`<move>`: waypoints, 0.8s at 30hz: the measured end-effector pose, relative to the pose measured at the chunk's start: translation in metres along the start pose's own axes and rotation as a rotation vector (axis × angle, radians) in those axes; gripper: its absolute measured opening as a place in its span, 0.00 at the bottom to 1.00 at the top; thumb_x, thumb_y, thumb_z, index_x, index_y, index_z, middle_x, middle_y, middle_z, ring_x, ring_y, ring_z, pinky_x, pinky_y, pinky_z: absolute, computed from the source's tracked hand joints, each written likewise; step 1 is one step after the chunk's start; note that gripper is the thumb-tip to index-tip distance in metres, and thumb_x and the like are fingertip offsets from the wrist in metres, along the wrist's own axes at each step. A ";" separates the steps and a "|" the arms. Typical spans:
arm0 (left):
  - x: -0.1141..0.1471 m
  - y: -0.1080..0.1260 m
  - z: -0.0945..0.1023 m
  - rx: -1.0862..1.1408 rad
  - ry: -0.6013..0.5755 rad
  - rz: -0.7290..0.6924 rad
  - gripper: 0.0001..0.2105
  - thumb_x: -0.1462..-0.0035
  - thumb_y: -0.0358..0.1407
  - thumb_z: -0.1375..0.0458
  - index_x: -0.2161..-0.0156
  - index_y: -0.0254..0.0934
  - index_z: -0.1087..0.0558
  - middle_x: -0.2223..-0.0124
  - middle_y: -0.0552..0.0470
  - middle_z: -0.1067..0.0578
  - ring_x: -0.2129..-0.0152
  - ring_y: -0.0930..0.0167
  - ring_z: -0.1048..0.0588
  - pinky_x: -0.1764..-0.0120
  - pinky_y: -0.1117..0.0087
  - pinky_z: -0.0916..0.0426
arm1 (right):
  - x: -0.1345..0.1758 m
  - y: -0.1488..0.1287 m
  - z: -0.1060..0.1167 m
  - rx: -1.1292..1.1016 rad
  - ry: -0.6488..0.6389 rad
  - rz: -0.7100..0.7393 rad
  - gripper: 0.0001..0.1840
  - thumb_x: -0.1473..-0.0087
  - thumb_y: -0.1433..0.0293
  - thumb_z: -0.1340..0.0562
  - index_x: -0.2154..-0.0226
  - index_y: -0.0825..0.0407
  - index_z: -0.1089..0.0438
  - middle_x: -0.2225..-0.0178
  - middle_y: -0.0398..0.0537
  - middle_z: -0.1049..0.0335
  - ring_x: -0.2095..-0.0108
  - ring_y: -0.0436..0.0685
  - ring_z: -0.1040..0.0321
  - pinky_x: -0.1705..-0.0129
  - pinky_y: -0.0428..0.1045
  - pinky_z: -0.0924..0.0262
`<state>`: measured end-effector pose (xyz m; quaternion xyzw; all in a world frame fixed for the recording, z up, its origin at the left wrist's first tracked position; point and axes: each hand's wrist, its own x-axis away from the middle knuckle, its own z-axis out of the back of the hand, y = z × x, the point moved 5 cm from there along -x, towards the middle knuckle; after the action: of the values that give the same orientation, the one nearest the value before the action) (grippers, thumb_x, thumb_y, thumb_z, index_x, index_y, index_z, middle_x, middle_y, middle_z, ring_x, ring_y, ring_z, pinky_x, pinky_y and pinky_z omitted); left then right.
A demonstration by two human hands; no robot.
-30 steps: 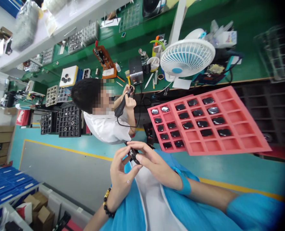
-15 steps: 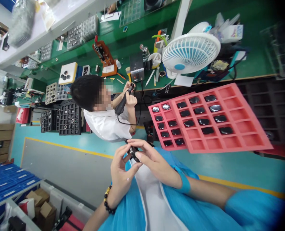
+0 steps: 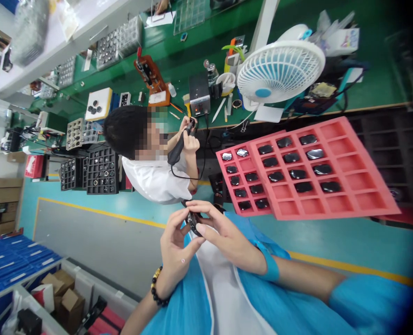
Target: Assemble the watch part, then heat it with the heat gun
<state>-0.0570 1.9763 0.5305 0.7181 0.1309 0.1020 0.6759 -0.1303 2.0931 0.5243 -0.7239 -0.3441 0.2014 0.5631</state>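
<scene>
Cardboard boxes [image 3: 57,293] and blue bins [image 3: 7,267] sit at far left, near black compartment trays [image 3: 101,171] on the floor. A co-worker in a white shirt [image 3: 157,179] grips a corded tool [image 3: 178,146] at a green bench [image 3: 192,51]. Centre frame, the left hand [image 3: 176,253], with a beaded bracelet [image 3: 156,291] at its wrist, and the right hand [image 3: 227,239] pinch a small dark part [image 3: 193,221] between their fingertips, held over the lap. Farther right stands a white fan [image 3: 281,70] above a red tray [image 3: 349,186] holding dark glossy parts [image 3: 299,173] in its compartments.
</scene>
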 end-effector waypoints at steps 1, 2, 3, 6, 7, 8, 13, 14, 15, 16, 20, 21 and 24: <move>0.000 0.000 0.000 0.008 -0.004 -0.008 0.28 0.41 0.28 0.34 0.37 0.49 0.30 0.39 0.46 0.33 0.41 0.68 0.30 0.42 0.73 0.30 | 0.000 -0.001 0.000 0.006 0.001 0.004 0.17 0.32 0.63 0.43 0.42 0.39 0.36 0.36 0.42 0.45 0.34 0.44 0.43 0.36 0.40 0.39; 0.000 0.000 0.000 0.015 -0.007 -0.016 0.28 0.41 0.29 0.34 0.36 0.48 0.30 0.39 0.46 0.33 0.41 0.68 0.30 0.42 0.74 0.30 | 0.000 -0.001 0.000 0.009 0.003 0.011 0.17 0.32 0.63 0.43 0.42 0.39 0.36 0.36 0.43 0.45 0.35 0.44 0.43 0.36 0.40 0.39; 0.000 0.000 0.000 0.018 -0.010 -0.024 0.29 0.41 0.29 0.33 0.36 0.48 0.30 0.39 0.46 0.32 0.41 0.68 0.30 0.41 0.75 0.31 | 0.000 -0.002 0.000 0.010 0.003 0.016 0.17 0.32 0.63 0.43 0.42 0.39 0.36 0.36 0.43 0.45 0.35 0.44 0.42 0.36 0.40 0.38; 0.000 0.001 0.000 0.022 -0.017 -0.050 0.29 0.41 0.29 0.33 0.36 0.47 0.30 0.39 0.46 0.32 0.40 0.69 0.30 0.40 0.75 0.32 | 0.000 -0.004 0.000 0.015 0.001 0.028 0.18 0.32 0.63 0.42 0.42 0.40 0.36 0.36 0.44 0.45 0.35 0.45 0.42 0.37 0.40 0.37; 0.000 0.001 0.000 0.023 -0.017 -0.055 0.29 0.41 0.29 0.33 0.36 0.47 0.30 0.39 0.47 0.32 0.40 0.69 0.30 0.40 0.74 0.33 | 0.000 -0.005 0.000 0.017 0.001 0.031 0.18 0.33 0.64 0.42 0.42 0.40 0.36 0.36 0.44 0.45 0.35 0.45 0.41 0.37 0.40 0.37; 0.000 0.001 0.000 0.024 -0.019 -0.061 0.29 0.41 0.29 0.33 0.36 0.46 0.30 0.39 0.47 0.31 0.41 0.69 0.29 0.39 0.74 0.33 | 0.000 -0.005 0.000 0.019 0.002 0.035 0.18 0.33 0.64 0.42 0.42 0.40 0.36 0.37 0.44 0.45 0.36 0.44 0.41 0.37 0.40 0.37; -0.002 0.003 -0.002 0.030 -0.027 -0.065 0.29 0.41 0.28 0.33 0.36 0.47 0.30 0.39 0.47 0.31 0.41 0.69 0.29 0.39 0.74 0.33 | 0.001 -0.009 0.001 0.030 0.004 0.054 0.18 0.33 0.64 0.42 0.42 0.43 0.36 0.37 0.46 0.44 0.35 0.44 0.41 0.37 0.40 0.37; -0.002 0.004 -0.002 0.031 -0.027 -0.066 0.29 0.41 0.28 0.33 0.36 0.47 0.30 0.39 0.47 0.31 0.41 0.69 0.29 0.40 0.74 0.33 | 0.001 -0.009 0.001 0.032 0.007 0.053 0.18 0.33 0.64 0.42 0.42 0.43 0.36 0.37 0.47 0.44 0.35 0.44 0.41 0.37 0.40 0.37; -0.002 0.004 -0.002 0.033 -0.027 -0.065 0.29 0.41 0.29 0.33 0.36 0.47 0.30 0.39 0.47 0.31 0.41 0.69 0.29 0.40 0.74 0.32 | 0.002 -0.009 0.001 0.032 0.009 0.050 0.18 0.33 0.64 0.42 0.42 0.43 0.36 0.37 0.47 0.44 0.35 0.45 0.41 0.37 0.40 0.37; -0.002 0.005 -0.002 0.035 -0.028 -0.063 0.29 0.41 0.29 0.33 0.36 0.47 0.30 0.39 0.47 0.31 0.41 0.69 0.29 0.40 0.73 0.32 | 0.002 -0.009 0.001 0.031 0.010 0.047 0.18 0.33 0.64 0.42 0.42 0.44 0.36 0.37 0.48 0.44 0.35 0.45 0.41 0.37 0.40 0.37; -0.001 0.004 0.000 0.058 -0.030 -0.041 0.28 0.41 0.30 0.33 0.36 0.47 0.29 0.39 0.47 0.30 0.41 0.67 0.29 0.41 0.73 0.31 | 0.002 -0.009 0.000 0.034 0.010 0.043 0.18 0.33 0.64 0.42 0.42 0.44 0.36 0.36 0.48 0.45 0.35 0.46 0.41 0.37 0.41 0.37; -0.001 0.003 0.000 0.074 -0.032 -0.029 0.28 0.41 0.31 0.33 0.36 0.47 0.29 0.39 0.46 0.30 0.41 0.67 0.28 0.41 0.73 0.31 | 0.002 -0.009 0.000 0.039 0.009 0.048 0.18 0.33 0.64 0.42 0.42 0.43 0.36 0.37 0.47 0.45 0.35 0.46 0.41 0.37 0.41 0.37; 0.000 0.000 0.003 0.137 -0.037 0.007 0.27 0.40 0.36 0.33 0.36 0.46 0.29 0.38 0.45 0.30 0.41 0.65 0.29 0.41 0.71 0.31 | 0.003 -0.010 0.000 0.059 0.016 0.070 0.20 0.34 0.65 0.41 0.41 0.40 0.37 0.37 0.44 0.44 0.36 0.45 0.40 0.38 0.41 0.37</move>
<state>-0.0557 1.9731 0.5298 0.7648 0.1224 0.0818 0.6272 -0.1310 2.0960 0.5337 -0.7203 -0.3079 0.2253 0.5793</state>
